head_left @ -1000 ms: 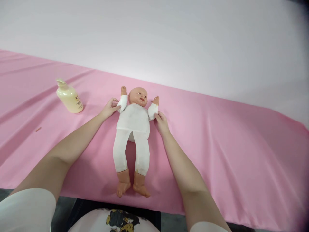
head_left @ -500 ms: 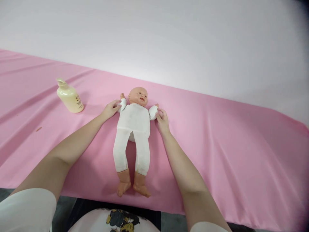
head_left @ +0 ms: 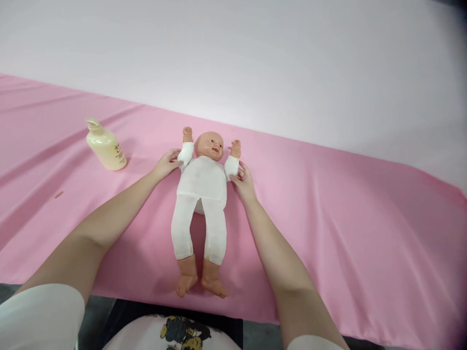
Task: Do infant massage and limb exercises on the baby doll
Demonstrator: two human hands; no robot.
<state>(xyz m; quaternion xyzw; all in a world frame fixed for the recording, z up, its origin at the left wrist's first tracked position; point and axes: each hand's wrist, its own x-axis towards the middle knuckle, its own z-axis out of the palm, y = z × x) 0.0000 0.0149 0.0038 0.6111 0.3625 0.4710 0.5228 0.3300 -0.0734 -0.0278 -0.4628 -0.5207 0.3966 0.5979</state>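
Centrally on the pink sheet (head_left: 328, 218) lies the baby doll (head_left: 202, 194), face up in a white bodysuit, head toward the far edge and bare feet toward the near edge, legs straight and close together. Both doll arms are raised beside the head, the small fists pointing away from the person. The left hand (head_left: 166, 164) pinches the doll's sleeve on that side, thumb and fingers closed on the white fabric at the upper arm; the right hand (head_left: 243, 183) does the same on the opposite sleeve, fingers curled around the padded arm just below the doll's wrist. Both forearms run up from the near edge, one on each side of the doll's legs, not touching them. Judged from this grip, the step in hand is positioning or exercising the doll's arms — a symmetrical, two-handed hold. Any further arm motion calls for light, even pressure on both sides so the soft torso stays flat and does not twist on the cloth. To the left, well apart from the doll, a cream lotion bottle (head_left: 105, 146) rests on the sheet, leaning, cap away — neither hand is near it.
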